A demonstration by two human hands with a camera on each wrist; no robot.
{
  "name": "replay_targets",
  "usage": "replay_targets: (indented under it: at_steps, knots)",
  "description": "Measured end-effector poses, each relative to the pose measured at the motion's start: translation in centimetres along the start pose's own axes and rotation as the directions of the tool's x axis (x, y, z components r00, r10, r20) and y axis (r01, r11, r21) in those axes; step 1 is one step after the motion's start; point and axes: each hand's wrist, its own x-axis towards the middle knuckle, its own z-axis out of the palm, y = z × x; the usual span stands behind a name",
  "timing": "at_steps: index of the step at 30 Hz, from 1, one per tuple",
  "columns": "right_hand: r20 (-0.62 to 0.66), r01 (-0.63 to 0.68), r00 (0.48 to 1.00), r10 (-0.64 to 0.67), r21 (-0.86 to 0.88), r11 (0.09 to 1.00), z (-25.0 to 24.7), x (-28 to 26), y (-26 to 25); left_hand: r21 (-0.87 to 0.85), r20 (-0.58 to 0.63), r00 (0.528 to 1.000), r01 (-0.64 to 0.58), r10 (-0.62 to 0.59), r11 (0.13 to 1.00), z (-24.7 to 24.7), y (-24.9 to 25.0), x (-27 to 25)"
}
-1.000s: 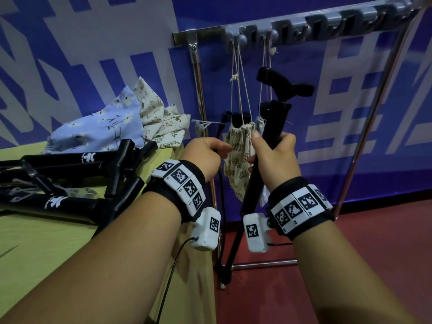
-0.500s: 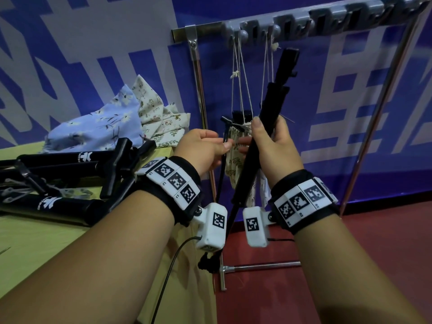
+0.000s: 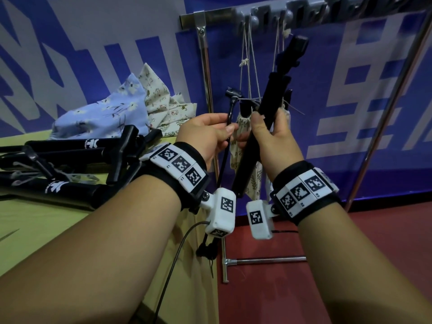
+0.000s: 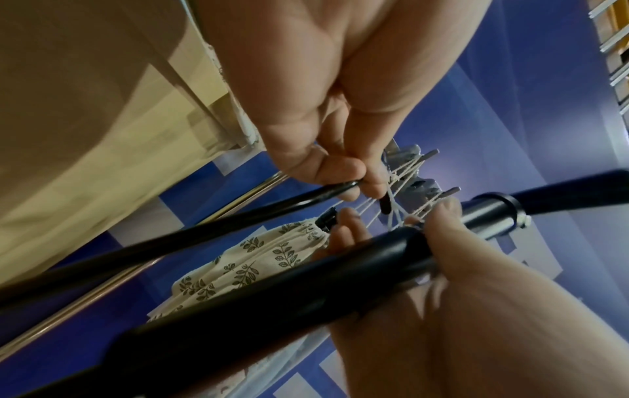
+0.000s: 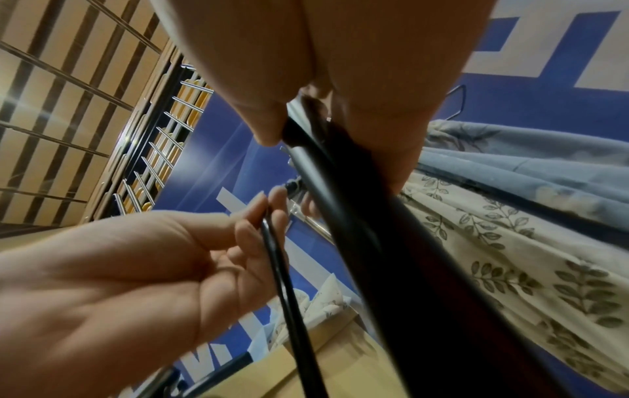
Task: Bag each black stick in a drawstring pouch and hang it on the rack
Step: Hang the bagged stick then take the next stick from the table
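Note:
My right hand (image 3: pixel 268 129) grips a thick black stick (image 3: pixel 275 94) around its middle, holding it tilted with its head up near the rack bar (image 3: pixel 304 15). My left hand (image 3: pixel 210 132) pinches a thin black rod (image 3: pixel 223 164) that runs down beside the stick to a small foot. Behind both hands a leaf-print pouch (image 3: pixel 235 157) hangs by its strings from a rack peg. The left wrist view shows my left hand (image 4: pixel 360 185) pinching the rod (image 4: pixel 170 242) above the thick stick (image 4: pixel 306 290). In the right wrist view the stick (image 5: pixel 391 269) crosses the pouch (image 5: pixel 510 269).
Several more black sticks (image 3: pixel 70 148) lie piled on the yellow table (image 3: pixel 35 230) at the left. Behind them, loose blue and cream pouches (image 3: pixel 121 113) lie heaped. A blue pouch (image 5: pixel 544 175) hangs next to the leaf-print one. The rack's chrome legs (image 3: pixel 385 108) stand on the red floor.
The stick's crosswise head has swung in line with the shaft and now points up at the rack. My left hand has moved from a fist by the pouch to pinching the thin rod.

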Motion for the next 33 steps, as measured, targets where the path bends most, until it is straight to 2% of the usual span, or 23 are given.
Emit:
replay_targets:
  at_steps: [3,9,15,18,21,24,26,28,30,31,32,33]
  knots:
    - [0.042,-0.064,0.997,0.062,0.041,0.997,0.4,-1.0,1.8,-0.019,-0.012,1.0,-0.021,0.021,1.0,0.0,0.0,-0.2]
    - [0.082,-0.123,0.991,0.11,0.166,0.978,-0.2,-1.2,2.6,-0.062,-0.061,0.998,0.028,-0.032,0.998,-0.2,-0.2,-0.2]
    - [0.132,-0.097,0.987,0.092,0.036,0.995,0.1,-0.8,3.2,-0.037,-0.028,0.998,0.047,-0.048,0.998,0.1,-0.4,-0.1]
    - [0.112,-0.065,0.991,0.072,-0.065,0.996,0.5,-0.9,2.8,-0.021,-0.008,1.0,0.027,-0.027,0.999,0.0,-0.4,0.0]
    - [0.089,-0.044,0.995,0.051,-0.077,0.996,0.9,-0.9,2.6,0.02,0.029,0.999,0.026,-0.027,0.999,0.1,-0.3,-0.1]
    - [0.064,0.001,0.998,0.006,-0.105,0.995,0.6,-0.6,2.4,0.084,0.01,0.994,0.105,-0.106,0.991,0.6,0.0,-0.1]
    - [0.039,0.016,0.999,-0.01,-0.155,0.988,0.0,-0.3,2.2,0.158,-0.036,0.97,0.241,-0.238,0.958,0.6,-0.2,-0.1]
    - [-0.007,0.018,1.0,-0.02,-0.203,0.979,-0.7,0.0,1.9,0.344,-0.03,0.938,0.333,-0.344,0.878,0.6,-0.4,-0.5]
    - [-0.047,0.021,0.998,-0.032,-0.228,0.973,-1.4,0.4,1.5,0.612,0.04,0.916,0.294,-0.4,0.734,0.6,-0.8,-1.1]
    - [-0.064,0.022,0.997,-0.037,-0.23,0.973,-1.6,0.5,1.3,0.694,0.075,0.908,0.25,-0.413,0.675,0.6,-0.9,-1.3]
    - [-0.078,0.017,0.996,-0.035,-0.229,0.973,-1.9,0.6,1.1,0.734,0.107,0.906,0.207,-0.41,0.647,0.6,-1.1,-1.4]
    - [-0.09,0.013,0.995,-0.034,-0.228,0.974,-2.1,0.6,0.8,0.734,0.142,0.905,0.176,-0.401,0.656,0.6,-1.3,-1.4]
